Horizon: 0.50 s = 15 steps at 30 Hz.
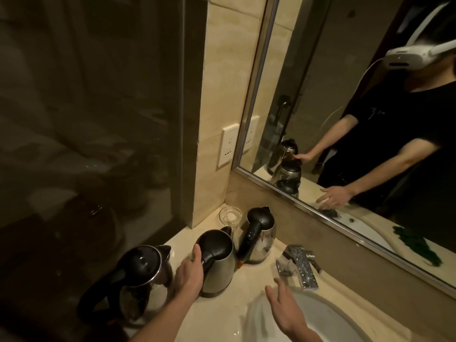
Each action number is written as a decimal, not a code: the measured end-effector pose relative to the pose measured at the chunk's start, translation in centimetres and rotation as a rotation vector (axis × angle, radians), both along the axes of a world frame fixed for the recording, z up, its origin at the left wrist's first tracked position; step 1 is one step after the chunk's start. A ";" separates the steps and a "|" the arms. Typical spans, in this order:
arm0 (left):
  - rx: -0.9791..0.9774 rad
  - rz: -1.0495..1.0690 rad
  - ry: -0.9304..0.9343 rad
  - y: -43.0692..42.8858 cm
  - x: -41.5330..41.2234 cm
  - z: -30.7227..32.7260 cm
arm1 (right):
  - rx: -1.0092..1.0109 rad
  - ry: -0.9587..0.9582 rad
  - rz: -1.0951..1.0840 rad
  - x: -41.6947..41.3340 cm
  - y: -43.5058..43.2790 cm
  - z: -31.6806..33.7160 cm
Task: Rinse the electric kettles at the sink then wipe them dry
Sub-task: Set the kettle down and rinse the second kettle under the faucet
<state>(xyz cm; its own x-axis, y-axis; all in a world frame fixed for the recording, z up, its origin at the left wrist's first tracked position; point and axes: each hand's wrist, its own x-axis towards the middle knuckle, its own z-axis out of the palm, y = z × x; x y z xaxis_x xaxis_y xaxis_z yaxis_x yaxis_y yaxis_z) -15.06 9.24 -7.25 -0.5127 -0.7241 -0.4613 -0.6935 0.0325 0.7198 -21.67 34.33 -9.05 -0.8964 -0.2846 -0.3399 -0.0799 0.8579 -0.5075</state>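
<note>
Three lidded kettles stand left of the sink, contents hidden: the leftmost kettle; the middle kettle, its handle gripped by the left hand; the far kettle, beside a glass dish holding something white. The right hand hovers over the sink's rim, fingers spread.

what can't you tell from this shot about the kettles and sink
Head view:
Middle kettle: handle mostly covered by the left hand gripping it.
Sink: drain cut off by the bottom edge or behind the right hand.
Nearest kettle: base lost in shadow.
Far kettle: inside hidden under its lid.
</note>
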 end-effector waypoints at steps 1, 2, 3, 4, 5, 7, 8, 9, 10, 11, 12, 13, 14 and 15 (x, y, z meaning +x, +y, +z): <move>0.016 0.004 0.005 0.2 0.5 -0.4 | -0.004 0.009 -0.006 0.4 0.2 0.1; 0.030 0.006 0.013 0.2 0.9 -0.9 | -0.008 0.020 -0.010 0.8 0.4 0.2; 0.045 0.002 0.020 0.3 1.3 -0.9 | -0.014 0.029 -0.015 1.2 0.5 0.3; 0.057 -0.003 0.029 0.5 2.0 -0.5 | -0.023 0.034 -0.023 1.6 0.5 0.4; 0.055 -0.018 0.042 0.7 2.5 0.2 | -0.035 0.032 -0.035 1.9 0.5 0.6; 0.043 -0.073 0.076 1.0 3.4 1.5 | -0.084 0.016 -0.068 2.3 0.4 1.0; 0.047 -0.093 0.089 1.1 3.7 1.9 | -0.121 0.004 -0.095 2.4 0.3 1.1; 0.053 -0.112 0.101 1.2 3.9 2.0 | -0.167 -0.009 -0.123 2.4 0.1 1.3; 0.066 -0.132 0.107 1.3 4.2 2.2 | -0.225 -0.028 -0.156 2.5 -0.2 1.5; 0.059 -0.161 0.112 1.4 4.4 2.2 | -0.292 -0.054 -0.193 2.5 -0.4 1.9; 0.064 -0.185 0.113 1.7 4.7 2.3 | -0.367 -0.094 -0.237 2.5 -0.7 2.2; 0.064 -0.214 0.118 1.9 5.0 2.5 | -0.451 -0.146 -0.287 2.4 -1.0 2.7; 0.073 -0.238 0.125 2.3 5.2 2.7 | -0.546 -0.208 -0.347 2.3 -1.1 3.1; 0.089 -0.272 0.138 2.7 5.3 2.9 | -0.634 -0.266 -0.404 2.1 -1.1 3.5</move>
